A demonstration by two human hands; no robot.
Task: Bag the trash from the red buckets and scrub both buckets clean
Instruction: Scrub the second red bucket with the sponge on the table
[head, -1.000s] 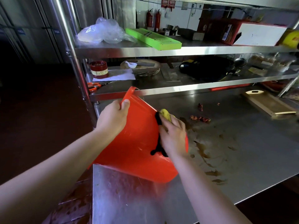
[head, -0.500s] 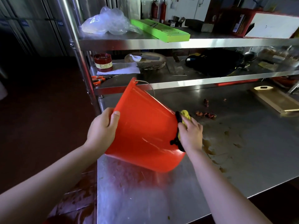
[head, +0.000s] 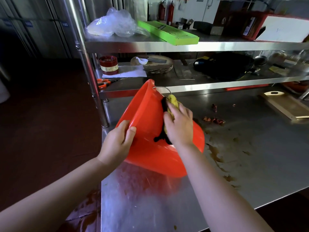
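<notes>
A red bucket is tipped on its side over the left end of the steel table, its mouth turned up and to the left. My left hand grips the near rim, thumb inside. My right hand holds a yellow sponge with a black scouring side and presses it against the bucket's wall just below the rim, near the wire handle. Only one bucket is in view.
Brown stains and red scraps lie on the table to the right of the bucket. A wooden board sits far right. The shelves behind hold a clear plastic bag, a green box, a red tin and orange scissors.
The bucket has been turned so that its mouth faces me more. My right hand with the sponge slid from the bucket's base up towards the rim. My left hand shifted along the rim.
</notes>
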